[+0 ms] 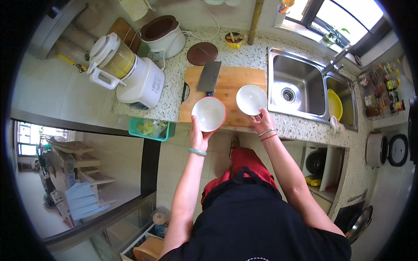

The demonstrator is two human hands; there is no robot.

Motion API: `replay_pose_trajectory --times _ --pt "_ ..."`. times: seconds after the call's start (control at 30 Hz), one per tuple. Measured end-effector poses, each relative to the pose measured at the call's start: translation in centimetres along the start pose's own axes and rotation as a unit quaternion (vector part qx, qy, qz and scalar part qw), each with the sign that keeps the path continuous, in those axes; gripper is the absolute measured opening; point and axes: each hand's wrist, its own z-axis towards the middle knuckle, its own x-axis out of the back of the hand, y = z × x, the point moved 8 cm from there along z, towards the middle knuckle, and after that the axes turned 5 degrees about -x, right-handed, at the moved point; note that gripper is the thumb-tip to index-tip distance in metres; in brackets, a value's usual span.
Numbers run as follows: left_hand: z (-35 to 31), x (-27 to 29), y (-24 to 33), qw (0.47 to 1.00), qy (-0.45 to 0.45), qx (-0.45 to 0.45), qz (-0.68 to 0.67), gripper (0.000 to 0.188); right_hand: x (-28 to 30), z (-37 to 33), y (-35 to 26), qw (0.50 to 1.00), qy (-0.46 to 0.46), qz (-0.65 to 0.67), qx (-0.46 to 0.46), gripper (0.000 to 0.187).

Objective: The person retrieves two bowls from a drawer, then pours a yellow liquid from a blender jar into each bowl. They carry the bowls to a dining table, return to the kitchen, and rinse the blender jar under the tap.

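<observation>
My left hand (199, 134) is closed round the near left side of a bowl with a red outside and white inside (209, 114). A second white bowl (251, 99) is gripped at its near right edge by my right hand (261, 121). Both bowls look empty, and they are apart from each other over the wooden cutting board (235, 78). Behind the red bowl a cleaver (210, 77) lies on the board, its handle partly hidden by that bowl.
The double steel sink (296, 80) is right of the board, with a yellow basin (334, 105) in its smaller side. A blender (130, 74) and a white cooker (164, 41) stand left. A green bin (152, 129) with scraps hangs at the counter's front edge.
</observation>
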Motion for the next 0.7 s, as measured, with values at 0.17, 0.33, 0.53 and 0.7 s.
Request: replay_pose_trajectory --times 0.17,0.33,0.53,0.7 --pt "2.9 -0.4 0.5 1.000 0.012 0.012 0.026 0.060 -3.2 3.3 -0.1 0.999 -0.025 -0.030 -0.007 0.019" --pt "4.3 -1.6 -0.5 0.998 0.051 0.033 0.005 0.056 -3.5 4.6 -1.0 0.999 -0.017 -0.037 0.011 0.016" --pt "6.2 -4.9 -2.5 0.997 0.037 0.072 -0.018 0.052 -3.1 5.0 -2.0 0.997 -0.002 -0.053 0.051 0.014" --pt "7.5 -5.8 -2.1 0.999 0.015 0.046 0.008 0.053 -3.1 5.4 -2.6 0.996 -0.017 -0.071 0.050 0.030"
